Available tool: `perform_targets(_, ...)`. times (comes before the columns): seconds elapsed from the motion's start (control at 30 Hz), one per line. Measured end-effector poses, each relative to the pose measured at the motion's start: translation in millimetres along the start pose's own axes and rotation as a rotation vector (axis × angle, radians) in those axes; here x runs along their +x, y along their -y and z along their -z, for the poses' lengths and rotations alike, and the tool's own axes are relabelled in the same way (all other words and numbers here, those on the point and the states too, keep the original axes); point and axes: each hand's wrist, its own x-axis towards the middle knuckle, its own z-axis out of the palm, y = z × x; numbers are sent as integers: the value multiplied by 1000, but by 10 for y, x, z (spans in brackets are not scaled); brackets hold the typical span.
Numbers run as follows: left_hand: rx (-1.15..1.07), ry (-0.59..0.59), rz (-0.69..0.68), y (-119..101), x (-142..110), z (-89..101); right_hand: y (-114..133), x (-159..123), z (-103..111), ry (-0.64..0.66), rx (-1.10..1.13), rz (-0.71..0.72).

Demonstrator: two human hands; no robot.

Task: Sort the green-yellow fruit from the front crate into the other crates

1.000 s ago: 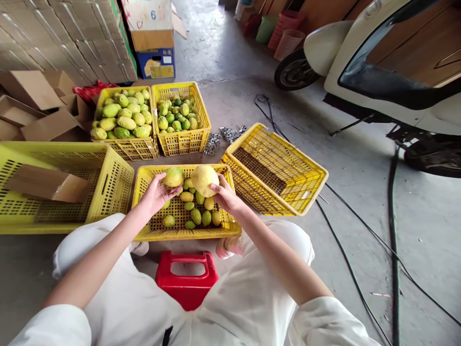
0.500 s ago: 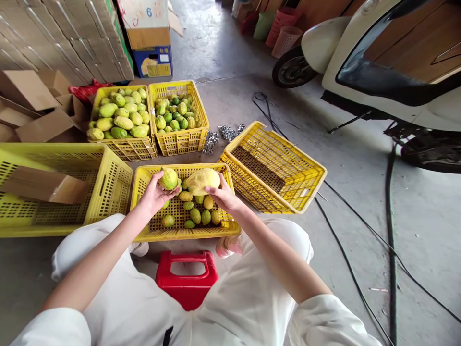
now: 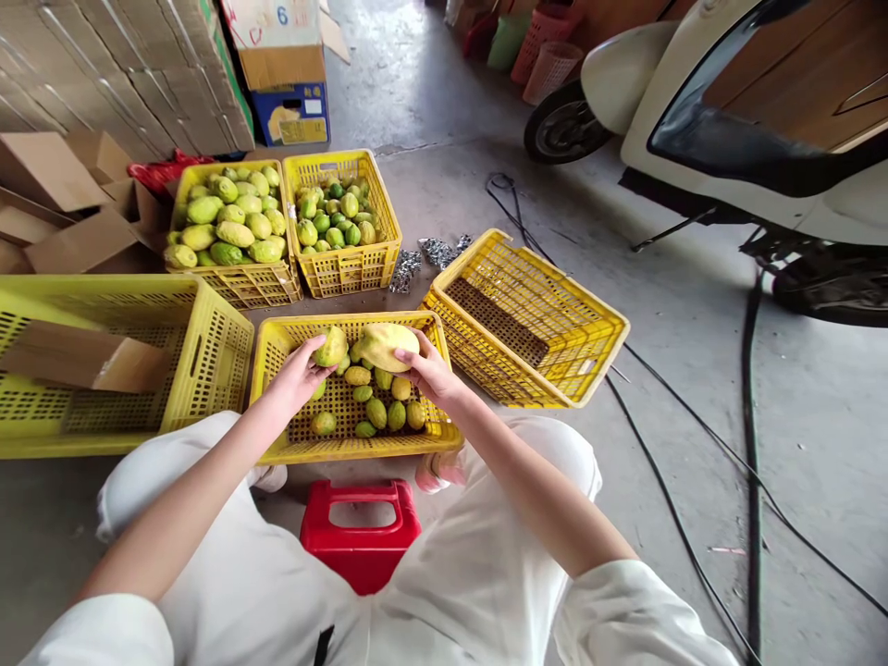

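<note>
My left hand (image 3: 299,377) is closed around a small yellow-green fruit (image 3: 331,346), round and papaya-like. In my right hand (image 3: 428,370) is a larger, pale yellow, oblong fruit (image 3: 384,346), gripped at its right end with the thumb on top. Both are held side by side above a low yellow plastic crate (image 3: 357,450). Several smaller green-yellow fruits (image 3: 376,413) lie scattered on the crate's perforated floor, some hidden behind the hands and held fruit.
Two crates of fruit (image 3: 232,231) (image 3: 339,222) stand ahead. A tilted yellow crate (image 3: 527,319) is at right, a large crate (image 3: 208,361) with cardboard at left. A red stool (image 3: 361,555) sits between my legs. Cables (image 3: 753,416) and a scooter (image 3: 666,92) are rightward.
The small fruit in my left hand has turned slightly, and my right thumb has shifted up onto the large fruit. Both stay held over the crate.
</note>
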Motion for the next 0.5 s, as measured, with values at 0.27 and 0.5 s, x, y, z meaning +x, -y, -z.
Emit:
perform_targets(0.27,0,53,-38,22,101,84,-71,15,-15,28,34,20)
perform_targets(0.5,22,133,-43,71,71,71,-70,12,-53,101,26,-11)
